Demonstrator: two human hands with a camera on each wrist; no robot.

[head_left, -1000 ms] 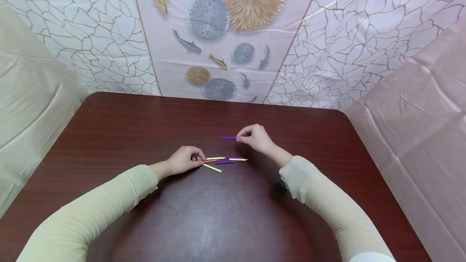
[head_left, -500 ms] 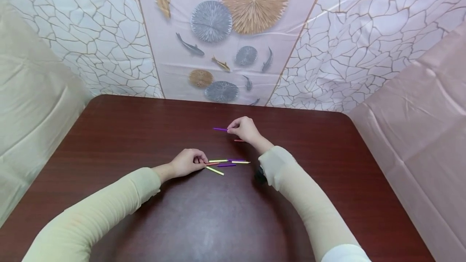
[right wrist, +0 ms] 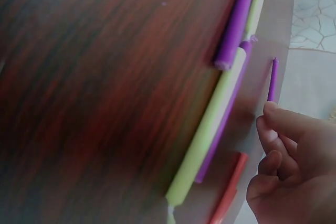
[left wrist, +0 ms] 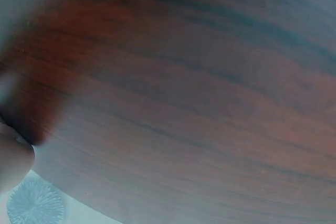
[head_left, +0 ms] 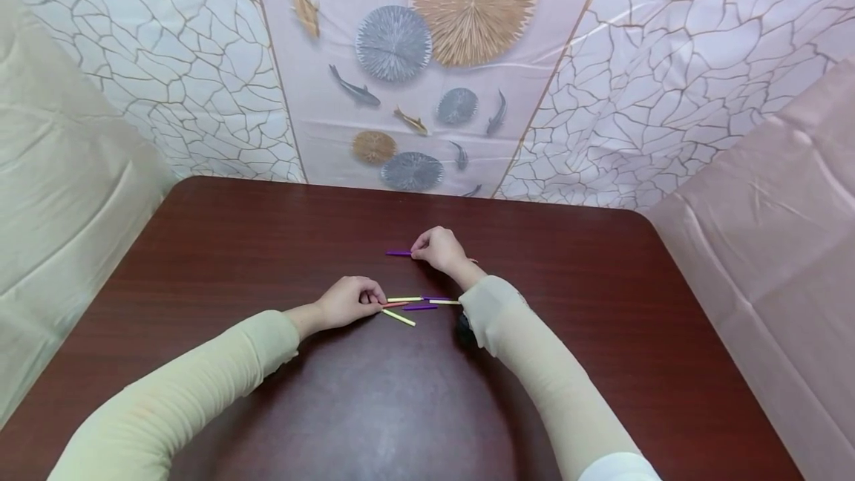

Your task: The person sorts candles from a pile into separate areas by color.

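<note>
My right hand (head_left: 439, 249) pinches a purple candle (head_left: 398, 252) by one end, beyond the group; the right wrist view shows this candle (right wrist: 273, 80) in its fingertips. My left hand (head_left: 350, 301) pinches at the left ends of the group, apparently on an orange candle (head_left: 395, 304). Beside its fingertips lie a yellow candle (head_left: 399, 318) and another yellow candle (head_left: 404, 299). A purple candle (head_left: 421, 308) and a yellow candle (right wrist: 205, 132) with a pale wick lie further right. In the left wrist view only part of a finger (left wrist: 14, 163) shows.
A red candle (right wrist: 228, 192) lies beside the right hand, mostly hidden by the wrist in the head view. The dark wooden table (head_left: 280, 243) has rounded far corners. A patterned cloth (head_left: 401, 110) hangs behind it, with plain drapes at both sides.
My right hand has moved left with the purple candle, going away and then back slightly nearer. A red candle has come into sight behind its wrist. The left hand stays by the group.
</note>
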